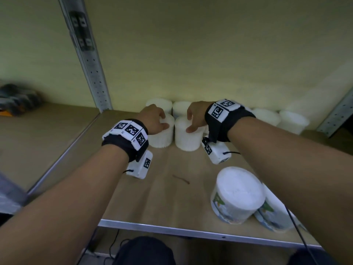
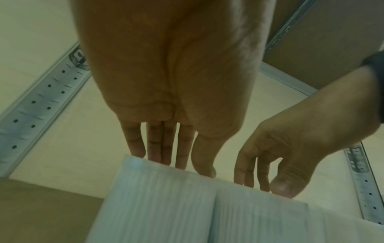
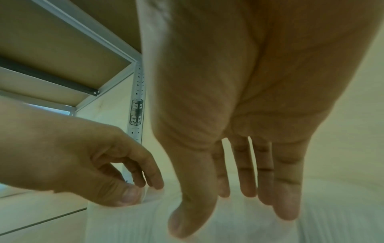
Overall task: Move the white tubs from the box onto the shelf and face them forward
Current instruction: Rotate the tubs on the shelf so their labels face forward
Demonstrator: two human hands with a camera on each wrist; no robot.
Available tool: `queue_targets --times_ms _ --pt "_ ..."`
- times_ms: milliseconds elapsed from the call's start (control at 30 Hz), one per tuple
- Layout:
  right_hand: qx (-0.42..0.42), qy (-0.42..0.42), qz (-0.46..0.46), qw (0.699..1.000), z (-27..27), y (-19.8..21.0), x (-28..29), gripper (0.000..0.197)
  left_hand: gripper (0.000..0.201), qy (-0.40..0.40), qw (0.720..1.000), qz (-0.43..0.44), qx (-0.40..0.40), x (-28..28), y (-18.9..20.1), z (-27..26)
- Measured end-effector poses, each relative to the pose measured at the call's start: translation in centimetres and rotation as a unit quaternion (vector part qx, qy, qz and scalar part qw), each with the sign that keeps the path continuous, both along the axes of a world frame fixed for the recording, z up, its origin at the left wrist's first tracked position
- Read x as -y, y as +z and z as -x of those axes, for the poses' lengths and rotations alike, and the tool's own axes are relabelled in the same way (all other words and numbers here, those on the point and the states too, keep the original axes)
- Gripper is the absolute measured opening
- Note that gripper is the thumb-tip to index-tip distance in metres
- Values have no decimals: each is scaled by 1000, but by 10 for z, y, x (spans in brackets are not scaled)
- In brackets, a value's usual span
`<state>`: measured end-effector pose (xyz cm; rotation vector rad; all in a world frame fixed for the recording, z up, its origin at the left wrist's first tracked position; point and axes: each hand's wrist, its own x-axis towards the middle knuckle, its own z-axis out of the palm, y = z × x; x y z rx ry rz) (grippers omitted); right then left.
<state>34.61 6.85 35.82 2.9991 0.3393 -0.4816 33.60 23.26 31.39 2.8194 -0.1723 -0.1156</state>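
Two plain white ribbed tubs stand side by side on the wooden shelf (image 1: 152,197), in front of a back row of white tubs (image 1: 159,105). From above, my left hand (image 1: 154,121) grips the top of the left tub (image 1: 162,136), thumb on its front rim and fingers over the lid. My right hand (image 1: 193,120) holds the right tub (image 1: 188,139) the same way. The left wrist view shows my left fingertips (image 2: 158,157) on the tub's (image 2: 158,205) top edge. The right wrist view is blurred, with my right hand (image 3: 228,213) over its tub (image 3: 311,230).
More white tubs (image 1: 293,121) line the back wall to the right. Two labelled tubs (image 1: 237,196) sit tilted at the shelf's front right, by my right forearm. A metal upright (image 1: 91,69) bounds the shelf on the left. Dark items (image 1: 17,100) lie on the neighbouring shelf.
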Motion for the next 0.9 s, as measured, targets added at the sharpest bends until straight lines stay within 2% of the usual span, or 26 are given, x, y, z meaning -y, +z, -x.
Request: queue_targets --times_ms 267,367,467,700,767,900 --pt "8 -23 -27 999 0 -5 -3 67 50 -1 1000 2 10 0 -1 2" --pt "26 -2 -22 999 3 -3 -1 57 49 1 1000 6 10 0 -2 3" --pt "18 26 -4 999 6 -2 2 56 49 4 1000 8 12 0 -2 3" --pt "-4 31 -72 997 5 2 5 56 48 6 1000 15 13 0 -3 4" --pt "23 26 -59 998 4 1 2 52 48 6 1000 18 14 0 -3 4" --pt "30 7 -19 999 2 -7 -1 63 48 5 1000 20 17 1 -3 5"
